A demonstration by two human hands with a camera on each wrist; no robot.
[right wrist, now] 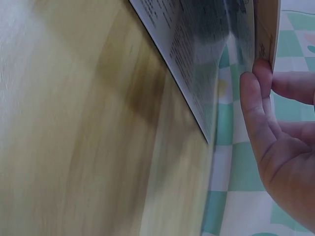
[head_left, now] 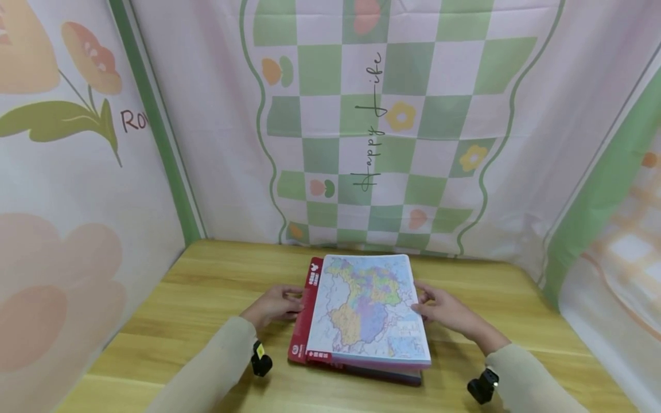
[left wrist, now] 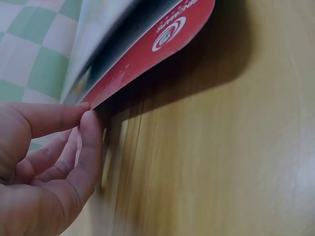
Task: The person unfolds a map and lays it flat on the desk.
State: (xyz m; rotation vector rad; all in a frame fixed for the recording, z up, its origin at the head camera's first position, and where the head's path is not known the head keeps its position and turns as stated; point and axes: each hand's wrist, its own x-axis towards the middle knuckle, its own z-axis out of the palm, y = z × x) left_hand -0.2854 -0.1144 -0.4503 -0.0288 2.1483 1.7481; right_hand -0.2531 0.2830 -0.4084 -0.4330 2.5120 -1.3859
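Note:
A map book (head_left: 364, 304) with a red spine-side strip (head_left: 308, 307) and a coloured map lies on the wooden table, its right side lifted off the part below. At the red left edge my left hand (head_left: 276, 303) pinches the cover between thumb and finger; the left wrist view shows this hand (left wrist: 54, 162) at the corner of the red cover (left wrist: 147, 54), which carries a white round logo. On the other side my right hand (head_left: 444, 307) pinches the lifted edge, and the right wrist view shows its fingers (right wrist: 253, 108) there. A printed page (right wrist: 182, 54) slants below.
The wooden table (head_left: 170, 321) extends to both sides and in front of the book. Behind it hangs a green-and-white checked curtain (head_left: 320, 115), with more printed cloth (head_left: 62, 229) at the left. Each wrist wears a small black camera (head_left: 261, 361).

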